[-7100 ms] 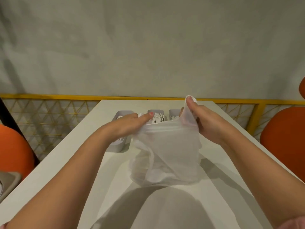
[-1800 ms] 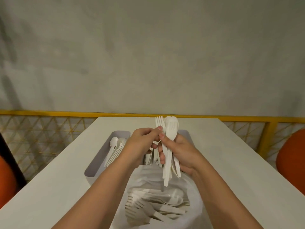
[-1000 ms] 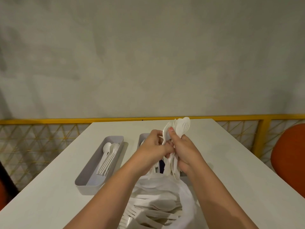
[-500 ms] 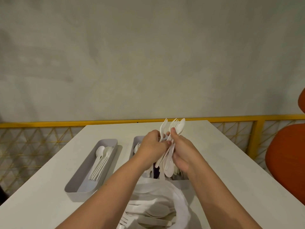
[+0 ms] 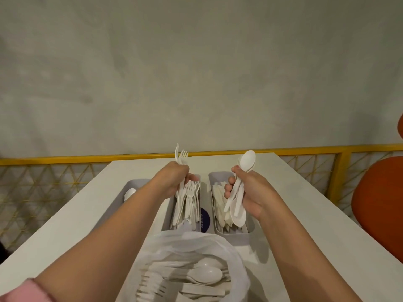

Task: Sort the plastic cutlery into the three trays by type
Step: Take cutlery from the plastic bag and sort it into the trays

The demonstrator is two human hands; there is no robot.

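My left hand (image 5: 174,178) grips a pair of white plastic forks (image 5: 180,171), tines up, above the middle grey tray (image 5: 203,192), which holds several forks. My right hand (image 5: 250,190) is closed on a few white spoons (image 5: 239,184), held over the right tray (image 5: 212,176) that contains white knives. The left tray (image 5: 128,185) lies mostly behind my left forearm, with one spoon bowl showing. An open white plastic bag (image 5: 237,262) of mixed cutlery sits at the near edge, just in front of the trays.
The white table (image 5: 305,214) runs back to a yellow lattice railing (image 5: 327,166) and a grey wall. An orange chair (image 5: 379,192) stands off the right side.
My hands, joined on one bundle half a second ago, have drawn apart: forks went left with my left hand, spoons stayed in my right.
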